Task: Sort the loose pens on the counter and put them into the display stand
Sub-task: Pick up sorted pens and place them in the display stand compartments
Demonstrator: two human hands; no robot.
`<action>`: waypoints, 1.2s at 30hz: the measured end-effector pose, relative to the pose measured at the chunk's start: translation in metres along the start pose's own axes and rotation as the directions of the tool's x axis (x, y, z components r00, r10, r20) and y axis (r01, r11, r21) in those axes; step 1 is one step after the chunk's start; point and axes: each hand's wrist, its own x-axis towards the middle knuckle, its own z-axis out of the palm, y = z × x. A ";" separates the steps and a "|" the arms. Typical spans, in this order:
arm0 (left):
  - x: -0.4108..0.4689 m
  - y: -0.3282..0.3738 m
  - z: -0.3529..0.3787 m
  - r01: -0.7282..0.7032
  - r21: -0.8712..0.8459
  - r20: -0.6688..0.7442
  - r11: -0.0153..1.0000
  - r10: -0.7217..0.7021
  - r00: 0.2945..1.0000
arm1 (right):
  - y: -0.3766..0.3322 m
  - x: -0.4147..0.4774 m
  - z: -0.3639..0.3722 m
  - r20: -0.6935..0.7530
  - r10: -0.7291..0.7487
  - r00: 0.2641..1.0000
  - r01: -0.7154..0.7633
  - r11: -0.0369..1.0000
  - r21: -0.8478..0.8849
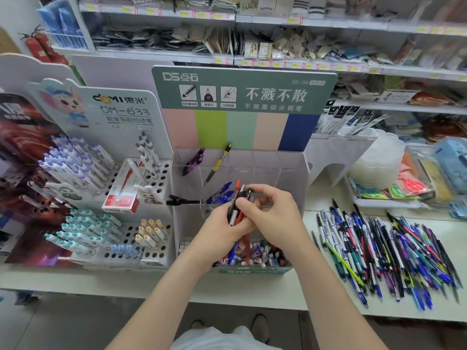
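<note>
Gripped pen bundle (237,198) in left hand (222,232), pinched its top with right hand (274,214), before display stand (293,178). Could not count its pens, mostly hidden in the grip.

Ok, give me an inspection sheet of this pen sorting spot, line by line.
Surface: white counter, front edge bare.
Job's things: pile of loose mixed-colour pens on the counter's right; clear acrylic display stand with green header, holding a purple pen, a yellow-black pen, blue pens.
Clutter: white perforated pen rack; red-and-white box; stack of clear scalloped trays.
Hands: left hand and right hand both grip a bundle of red and black pens over the stand.
Cables: nothing seen.
Surroundings: shop shelves of packaged goods; red fire extinguishers.
</note>
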 end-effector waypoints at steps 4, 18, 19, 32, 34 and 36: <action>-0.003 0.004 -0.002 0.014 -0.004 0.046 1.000 -0.014 0.999 | 0.007 0.004 -0.001 0.037 0.041 0.998 -0.041 0.999 -0.001; 0.003 0.000 -0.001 0.273 -0.511 0.128 0.815 -0.242 0.962 | 0.019 0.015 -0.015 -0.090 0.092 0.992 -0.028 0.837 0.547; 0.005 -0.003 -0.001 0.256 -0.493 0.094 0.832 -0.241 0.966 | 0.020 0.016 -0.019 -0.146 0.091 0.985 0.006 0.830 0.558; 0.012 -0.017 -0.008 0.039 -0.169 -0.194 0.985 -0.072 0.978 | 0.065 0.016 -0.011 -0.411 -0.226 0.883 0.225 0.973 -0.051; 0.010 -0.016 -0.007 0.052 -0.197 -0.172 0.979 -0.087 0.981 | 0.069 0.013 -0.007 -0.320 -0.224 0.920 0.213 0.975 -0.068; 0.008 -0.016 -0.007 0.056 -0.215 -0.148 0.975 -0.089 0.985 | 0.073 0.010 -0.005 -0.299 -0.209 0.931 0.197 0.978 -0.068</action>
